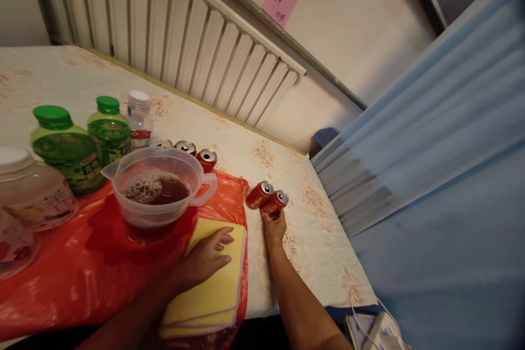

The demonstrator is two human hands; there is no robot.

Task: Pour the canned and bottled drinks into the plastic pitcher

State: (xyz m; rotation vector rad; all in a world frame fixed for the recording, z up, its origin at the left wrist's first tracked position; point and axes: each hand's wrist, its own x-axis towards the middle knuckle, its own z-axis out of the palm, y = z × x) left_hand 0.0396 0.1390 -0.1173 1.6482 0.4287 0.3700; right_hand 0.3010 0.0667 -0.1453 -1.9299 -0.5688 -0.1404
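Observation:
My right hand (274, 224) grips a red drink can (274, 205) low on its side, fingers wrapped round it. Close against it stands a second red can (260, 195); both tops look opened. Over a stack of yellow cloths (209, 284) is my left hand (209, 254), fingers loosely apart and holding nothing. Whether it touches the cloths I cannot tell. Left of it a clear plastic measuring jug (159, 213) holds foamy brown liquid. The jug stands on a red scalloped dish (106, 235). Behind the jug are more opened cans (207, 158), partly hidden by its rim.
Green-capped bottles (68, 147) and a white-capped clear bottle (139, 117) stand at the left, with large white-lidded jars (33, 191) nearer me. Red plastic sheeting (61, 290) covers part of the flowered tablecloth (311, 251). A radiator (184, 27) lines the back; a blue curtain (443, 175) hangs right.

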